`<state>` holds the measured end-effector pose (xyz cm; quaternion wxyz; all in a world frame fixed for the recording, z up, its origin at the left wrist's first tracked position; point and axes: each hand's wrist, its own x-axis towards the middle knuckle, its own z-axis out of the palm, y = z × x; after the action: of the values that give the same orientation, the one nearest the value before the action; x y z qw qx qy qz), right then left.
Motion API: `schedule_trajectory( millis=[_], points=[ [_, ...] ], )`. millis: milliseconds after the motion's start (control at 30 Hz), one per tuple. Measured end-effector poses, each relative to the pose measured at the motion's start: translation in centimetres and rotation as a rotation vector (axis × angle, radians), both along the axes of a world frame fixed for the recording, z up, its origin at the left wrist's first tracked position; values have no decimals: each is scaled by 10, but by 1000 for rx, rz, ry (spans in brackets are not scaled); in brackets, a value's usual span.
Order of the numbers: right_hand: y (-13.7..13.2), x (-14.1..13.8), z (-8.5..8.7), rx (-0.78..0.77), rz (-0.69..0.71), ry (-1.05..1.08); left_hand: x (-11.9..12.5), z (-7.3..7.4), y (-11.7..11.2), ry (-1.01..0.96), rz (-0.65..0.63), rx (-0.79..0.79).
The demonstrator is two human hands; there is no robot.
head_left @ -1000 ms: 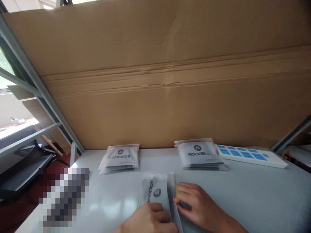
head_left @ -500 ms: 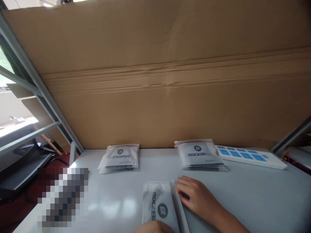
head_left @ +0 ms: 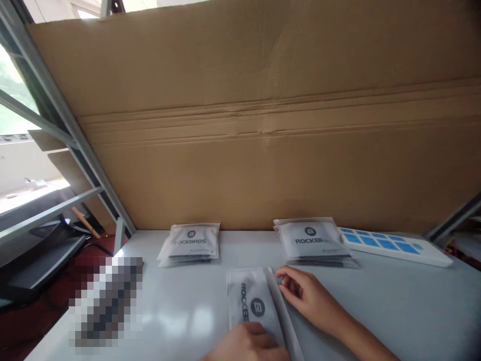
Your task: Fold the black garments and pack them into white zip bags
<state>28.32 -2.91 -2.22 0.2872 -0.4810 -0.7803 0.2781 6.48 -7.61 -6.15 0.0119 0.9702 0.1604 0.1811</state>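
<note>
A frosted zip bag point(head_left: 257, 288) printed ROCKBROS lies sideways near the front of the grey table. Its right edge stands a little apart as a pale strip. My left hand point(head_left: 250, 345) rests over its near part with curled fingers, partly cut off by the bottom of the view. At the bag's far right edge, my right hand point(head_left: 306, 296) has its thumb and fingers bent together, with something small and greyish at their tips. Farther back lie two stacks of similar bags, a left stack point(head_left: 192, 243) and a right stack point(head_left: 313, 240).
A white power strip point(head_left: 394, 246) with blue panels lies beside the right stack. Behind the table point(head_left: 180, 296) leans a large cardboard sheet point(head_left: 225, 175). Metal frame bars point(head_left: 63, 108) rise at the left. A pixelated patch point(head_left: 110, 303) hides something at the table's left edge.
My left hand has come further into view over the bag. My right hand stays by the bag's edge, its fingers slightly more raised. The whole view has shifted a little.
</note>
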Motion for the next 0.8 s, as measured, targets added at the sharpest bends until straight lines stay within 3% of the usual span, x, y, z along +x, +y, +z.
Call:
schedule_trajectory(
  millis=[133,233,333,567,700,800],
  points=[
    [-10,-1,4,-528,189,294,3,20,5,-60,49,196],
    [-14,-1,5,-695,289,360,2,22,9,-91,33,193],
    [-12,7,6,-675,290,394,-4,31,13,-96,57,153],
    [-10,28,23,-529,313,176,-23,66,24,-88,353,-167],
    [-11,23,31,-399,327,118,-26,61,30,-123,431,-412],
    [-8,21,27,-338,250,144,-26,54,34,-201,488,-619]
  ],
)
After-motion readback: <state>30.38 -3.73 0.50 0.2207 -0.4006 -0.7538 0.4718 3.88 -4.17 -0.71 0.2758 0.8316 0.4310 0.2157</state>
